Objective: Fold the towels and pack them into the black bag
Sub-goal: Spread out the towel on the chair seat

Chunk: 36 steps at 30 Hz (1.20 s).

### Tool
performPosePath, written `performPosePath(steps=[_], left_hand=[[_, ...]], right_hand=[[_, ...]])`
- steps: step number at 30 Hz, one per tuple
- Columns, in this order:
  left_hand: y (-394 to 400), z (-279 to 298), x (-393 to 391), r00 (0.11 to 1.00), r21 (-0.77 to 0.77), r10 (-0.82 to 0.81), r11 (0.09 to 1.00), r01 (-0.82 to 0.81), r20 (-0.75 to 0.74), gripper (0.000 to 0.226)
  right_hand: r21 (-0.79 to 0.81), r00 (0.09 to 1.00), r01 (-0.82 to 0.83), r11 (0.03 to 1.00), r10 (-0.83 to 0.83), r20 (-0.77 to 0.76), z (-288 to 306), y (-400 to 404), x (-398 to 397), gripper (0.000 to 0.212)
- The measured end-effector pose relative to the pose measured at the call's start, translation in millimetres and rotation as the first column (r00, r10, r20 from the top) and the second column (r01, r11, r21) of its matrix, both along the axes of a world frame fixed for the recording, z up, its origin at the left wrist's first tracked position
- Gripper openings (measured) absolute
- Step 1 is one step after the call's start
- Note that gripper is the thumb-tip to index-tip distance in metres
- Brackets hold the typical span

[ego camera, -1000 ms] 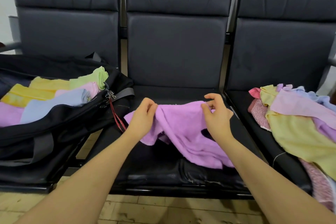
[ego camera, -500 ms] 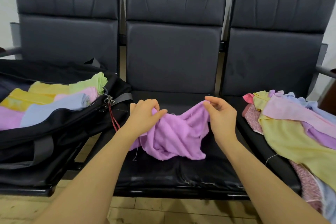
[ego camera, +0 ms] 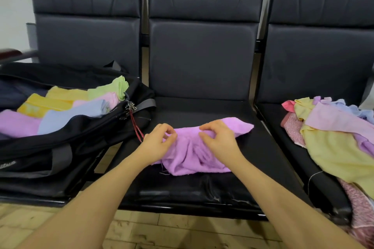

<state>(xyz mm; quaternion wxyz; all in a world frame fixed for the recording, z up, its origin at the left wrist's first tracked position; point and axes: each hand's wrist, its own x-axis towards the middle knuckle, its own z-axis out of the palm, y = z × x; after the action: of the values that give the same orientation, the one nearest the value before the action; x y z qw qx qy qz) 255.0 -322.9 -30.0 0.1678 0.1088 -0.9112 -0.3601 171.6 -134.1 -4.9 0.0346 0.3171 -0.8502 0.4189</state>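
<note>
Left hand [ego camera: 156, 143], right hand [ego camera: 219, 139] pinch rumpled towel [ego camera: 194, 157] on middle seat [ego camera: 202, 188], bag [ego camera: 66, 141] leftward. We'd find corners, spread flat, fold square.

The bag [ego camera: 60, 143] runs off the left edge, so its far end and the rest of the folded towels [ego camera: 60, 107] inside cannot be seen, and the lettering on its side is too blurred to read. The loose pile [ego camera: 334, 143] on the right seat is cut off by the right and bottom edges. Under both hands, the left [ego camera: 156, 144] and the right [ego camera: 219, 140], part of the purple towel [ego camera: 192, 157] is hidden, and its creases hide how its layers lie.
</note>
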Motion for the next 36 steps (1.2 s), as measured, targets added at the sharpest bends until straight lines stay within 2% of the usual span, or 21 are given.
performPosePath(steps=[3,5,7,8,10,12,16,20,23,26,28,31,36], left_hand=[[-7.4,-3.5,15.4,0.995,0.000,-0.019,1.000,0.019,0.096,0.016],[-10.4,-11.9,21.0,0.978,-0.139,-0.024,0.989,0.054,0.209,0.024],[-12.2,-22.9,23.0,0.970,-0.240,-0.001,0.969,0.061,0.244,0.028],[-12.9,-27.6,23.1,0.971,-0.239,0.009,0.970,0.050,0.238,0.028],[-13.5,-33.1,22.6,0.978,-0.201,0.037,0.980,0.006,0.208,0.028],[-13.0,-34.3,21.8,0.981,-0.183,0.065,0.983,-0.031,0.184,0.024],[-10.8,-37.2,18.8,0.977,-0.191,0.066,0.981,-0.027,0.204,0.017],[-7.7,-39.6,14.8,0.961,-0.288,0.092,0.958,-0.014,0.262,0.020],[-6.6,-38.2,16.1,0.960,-0.270,0.084,0.963,-0.009,0.267,0.017],[-5.9,-27.8,18.3,0.981,-0.162,0.147,0.979,-0.126,0.129,0.015],[-9.0,-11.8,16.9,0.971,-0.103,0.239,0.965,-0.240,-0.020,0.017],[-15.1,13.2,16.4,0.945,-0.132,0.313,0.937,-0.324,-0.098,0.020],[-21.7,34.5,19.6,0.925,-0.153,0.321,0.923,-0.354,-0.204,0.020]], right_hand=[[0.137,0.998,-0.062,0.989,0.065,-0.016,-10.6,-20.2,14.7,0.021],[0.241,0.997,-0.042,0.970,0.057,-0.056,-17.9,-32.8,21.7,0.030],[0.403,0.994,0.036,0.915,0.008,-0.107,-24.9,-41.7,24.2,0.040],[0.465,0.990,0.076,0.882,-0.011,-0.140,-28.8,-44.8,24.0,0.039],[0.506,0.977,0.117,0.854,-0.008,-0.212,-34.4,-46.9,23.2,0.024],[0.459,0.967,0.134,0.878,-0.014,-0.255,-37.6,-45.2,21.3,0.017],[0.323,0.980,0.101,0.941,-0.038,-0.195,-36.2,-34.9,19.3,0.011],[0.293,0.986,0.093,0.951,-0.047,-0.161,-39.7,-26.7,21.7,0.010],[0.276,0.989,0.102,0.956,-0.067,-0.134,-39.0,-27.9,23.5,0.011],[0.163,0.996,0.075,0.984,-0.066,-0.061,-30.8,-28.0,23.4,0.011],[-0.019,0.999,0.044,0.999,-0.044,0.020,-20.7,-26.6,22.4,0.010],[-0.299,0.997,0.050,0.953,-0.030,0.071,0.6,-20.4,21.5,0.022],[-0.426,0.996,0.078,0.901,-0.056,0.062,33.5,-4.6,22.7,0.024]])
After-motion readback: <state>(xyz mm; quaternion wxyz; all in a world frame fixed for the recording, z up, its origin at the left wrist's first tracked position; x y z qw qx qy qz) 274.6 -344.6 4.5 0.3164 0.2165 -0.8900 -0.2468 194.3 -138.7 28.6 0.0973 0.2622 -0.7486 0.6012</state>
